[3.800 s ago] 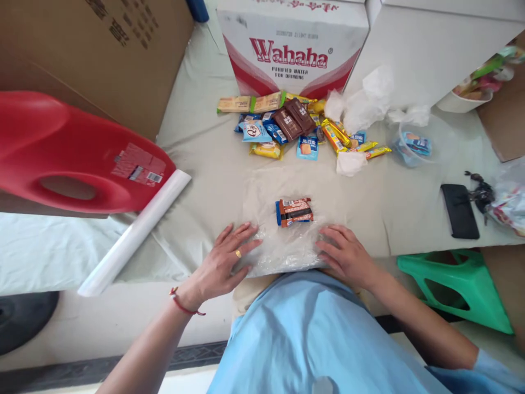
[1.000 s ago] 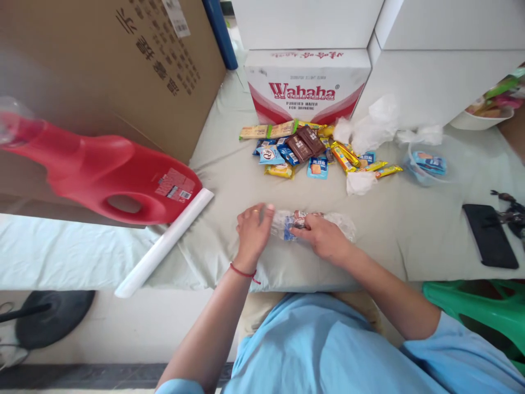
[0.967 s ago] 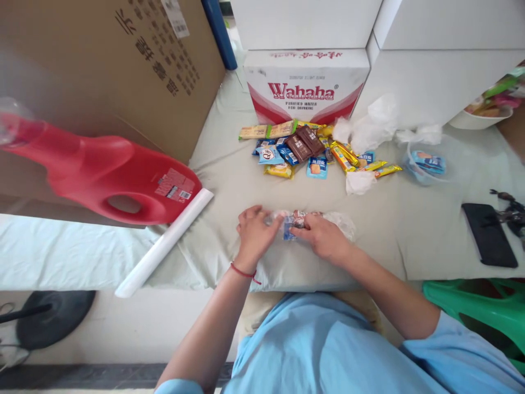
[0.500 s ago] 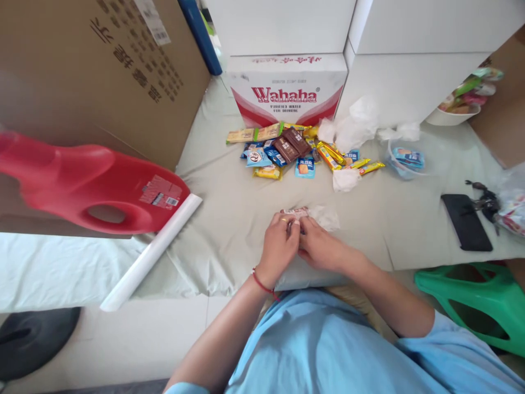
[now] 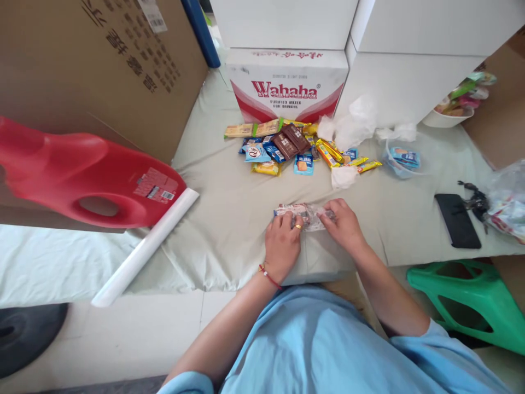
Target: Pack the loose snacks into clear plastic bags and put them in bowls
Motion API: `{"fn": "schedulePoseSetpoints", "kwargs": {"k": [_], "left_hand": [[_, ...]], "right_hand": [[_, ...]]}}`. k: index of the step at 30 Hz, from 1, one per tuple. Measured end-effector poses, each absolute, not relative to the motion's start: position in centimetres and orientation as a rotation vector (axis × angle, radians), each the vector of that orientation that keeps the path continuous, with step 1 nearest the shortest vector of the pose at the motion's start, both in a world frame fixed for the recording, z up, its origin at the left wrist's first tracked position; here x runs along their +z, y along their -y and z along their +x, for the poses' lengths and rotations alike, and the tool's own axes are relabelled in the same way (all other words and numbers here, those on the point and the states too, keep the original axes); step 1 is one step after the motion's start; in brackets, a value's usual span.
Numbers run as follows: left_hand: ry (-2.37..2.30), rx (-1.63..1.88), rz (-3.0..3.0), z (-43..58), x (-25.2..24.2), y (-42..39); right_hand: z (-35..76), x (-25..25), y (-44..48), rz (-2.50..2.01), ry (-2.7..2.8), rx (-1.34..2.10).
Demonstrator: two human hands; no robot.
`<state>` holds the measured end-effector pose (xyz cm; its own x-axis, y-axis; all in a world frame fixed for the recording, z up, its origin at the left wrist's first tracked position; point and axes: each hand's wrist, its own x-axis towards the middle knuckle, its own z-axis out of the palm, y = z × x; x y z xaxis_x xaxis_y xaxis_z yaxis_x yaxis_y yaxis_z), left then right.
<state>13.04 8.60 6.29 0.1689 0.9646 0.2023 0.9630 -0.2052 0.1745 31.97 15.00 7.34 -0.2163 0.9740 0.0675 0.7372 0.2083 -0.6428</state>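
A clear plastic bag [image 5: 315, 220] lies flat on the cloth in front of me, with reddish-brown and white snack packets [image 5: 293, 208] in its left part. My left hand [image 5: 283, 243] is closed over the left end, its fingers bent on top of the packets. At the other end, my right hand [image 5: 343, 223] pinches the plastic between thumb and fingers. The exact print on the packets is too small to read. Farther back sits a loose pile of snacks, among them brown packets [image 5: 290, 141], a light blue packet [image 5: 256, 152] and yellow sticks [image 5: 328, 154].
A Wahaha carton [image 5: 287, 87] stands behind the pile. On the left are a red jug [image 5: 123, 180], a white tube [image 5: 147, 246] and a large brown box [image 5: 102, 65]. On the right are a clear tub [image 5: 404, 158], a black phone [image 5: 457, 220] and a green stool [image 5: 471, 295].
My hands were together over the packets; the right hand has moved right to the bag's loose end. My left hand has flattened over the packets, and the bag looks more stretched out.
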Motion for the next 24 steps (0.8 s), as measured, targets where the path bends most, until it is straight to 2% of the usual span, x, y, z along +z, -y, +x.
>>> {"fn": "schedulePoseSetpoints", "kwargs": {"k": [3, 9, 12, 16, 20, 24], "left_hand": [[-1.958, 0.414, 2.448, 13.0, 6.1, -8.3], [-1.901, 0.564, 2.411, 12.3, 5.6, -8.1], [-1.703, 0.681, 2.35, 10.7, 5.5, -7.9], [-1.503, 0.96, 1.969, 7.5, 5.3, -6.5], [-1.735, 1.263, 1.409, 5.1, 5.1, -4.9], [-1.843, 1.319, 1.205, 4.9, 5.6, -4.5]], "right_hand": [[29.7, 9.4, -16.1, -1.597, 2.042, 0.881], [23.0, 11.1, -17.3, -1.565, 2.327, 0.848], [21.8, 10.8, -16.5, -1.571, 2.4, 0.796], [21.8, 9.3, -14.3, -1.405, 2.484, 0.582], [21.8, 7.4, -12.3, -1.326, 2.513, 0.429], [21.9, 6.6, -12.5, -1.366, 2.507, 0.428]]}}
